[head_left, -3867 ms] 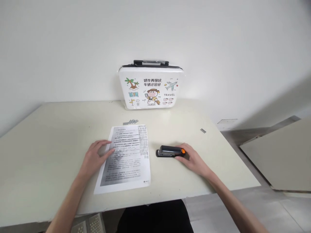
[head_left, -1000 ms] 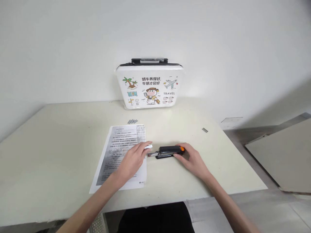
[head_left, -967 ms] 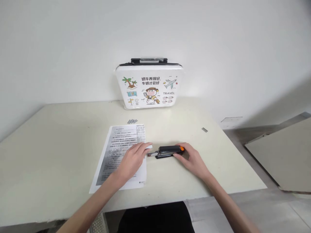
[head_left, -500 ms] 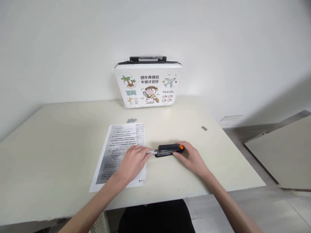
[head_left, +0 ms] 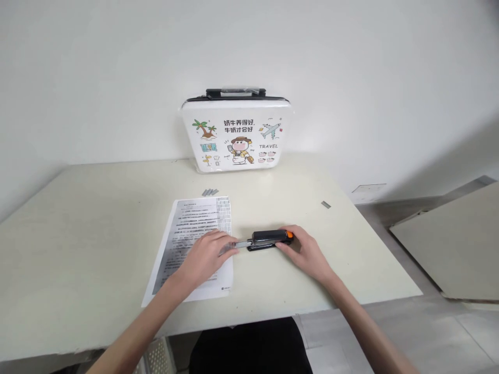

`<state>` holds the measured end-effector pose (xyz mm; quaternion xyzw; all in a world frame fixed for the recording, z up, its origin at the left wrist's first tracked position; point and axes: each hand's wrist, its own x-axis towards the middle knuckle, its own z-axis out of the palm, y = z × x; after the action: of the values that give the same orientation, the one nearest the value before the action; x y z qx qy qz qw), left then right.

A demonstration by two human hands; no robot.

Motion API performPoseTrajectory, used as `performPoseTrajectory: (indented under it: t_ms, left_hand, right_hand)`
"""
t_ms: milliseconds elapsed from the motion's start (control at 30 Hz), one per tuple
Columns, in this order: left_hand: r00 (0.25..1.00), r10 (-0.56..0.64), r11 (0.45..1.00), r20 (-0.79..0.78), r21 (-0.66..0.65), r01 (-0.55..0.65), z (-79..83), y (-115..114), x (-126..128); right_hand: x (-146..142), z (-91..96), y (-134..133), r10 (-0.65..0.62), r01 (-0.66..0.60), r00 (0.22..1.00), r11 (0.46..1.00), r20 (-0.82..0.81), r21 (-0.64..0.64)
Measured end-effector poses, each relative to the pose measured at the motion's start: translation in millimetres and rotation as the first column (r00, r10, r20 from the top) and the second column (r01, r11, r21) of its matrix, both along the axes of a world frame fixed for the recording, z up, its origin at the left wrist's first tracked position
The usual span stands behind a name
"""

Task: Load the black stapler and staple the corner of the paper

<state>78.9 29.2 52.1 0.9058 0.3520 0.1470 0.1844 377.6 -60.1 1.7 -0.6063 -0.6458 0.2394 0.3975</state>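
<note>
A black stapler (head_left: 268, 237) with an orange end lies on the table just right of a printed sheet. My right hand (head_left: 306, 249) is closed around its orange end. From the stapler's left end sticks out a metal staple tray (head_left: 244, 243). My left hand (head_left: 210, 252) pinches the outer end of that tray between thumb and fingers, above the paper's right edge. Under my left hand and forearm lies the printed sheet (head_left: 195, 213), partly covered by them.
Several strips of staples (head_left: 210, 192) lie beyond the sheet, and another staple strip (head_left: 326, 204) is on the right. A white cartoon-printed case (head_left: 237, 137) with a black handle stands against the wall at the back of the table (head_left: 97, 234).
My left hand has moved left, drawing more of the metal staple tray out of the stapler. My right hand keeps its hold on the orange end.
</note>
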Motion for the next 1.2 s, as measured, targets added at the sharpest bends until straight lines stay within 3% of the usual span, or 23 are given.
performPoseTrajectory:
  t_ms: [100,200,400,567,733,900,1067,1200]
  left_hand:
    - [0.998,-0.05,0.995,0.045,-0.085,0.054,-0.7,2.9,-13.4]
    - [0.985,-0.155,0.984,0.071,-0.082,0.161,-1.1,5.3,-17.0]
    - [0.939,-0.336,0.939,0.074,-0.056,0.34,0.7,23.2,10.6]
    - [0.954,-0.298,0.954,-0.034,-0.001,0.298,4.8,40.3,36.4]
    - [0.957,-0.264,0.962,-0.122,0.041,0.27,9.2,41.3,45.3]
    - [0.985,-0.122,0.991,-0.121,0.045,0.128,8.3,22.0,27.5]
    - [0.999,0.0,0.995,-0.041,0.096,0.004,-3.2,-19.1,-29.0]
    - [0.992,0.014,0.994,-0.126,0.11,0.0,-14.1,-62.0,-66.4]
  right_hand:
    - [0.7,-0.1,-0.3,0.002,-0.002,1.0,1.0,-0.005,0.005]
    - [2.6,0.8,-0.7,0.033,-0.033,0.999,0.999,-0.003,0.01]
    - [5.4,4.0,-1.3,0.115,-0.115,0.993,0.993,0.014,0.006]
    - [5.1,4.3,-1.7,0.096,-0.096,0.995,0.995,0.02,0.01]
    - [4.0,4.7,-3.2,0.094,-0.094,0.995,0.996,0.01,0.0]
    - [2.4,4.3,-4.4,0.09,-0.09,0.996,0.996,0.026,-0.005]
    - [2.4,2.1,-5.8,0.09,-0.089,0.995,0.996,0.04,-0.027]
    - [2.9,1.7,-6.9,0.086,-0.085,0.995,0.996,0.049,-0.021]
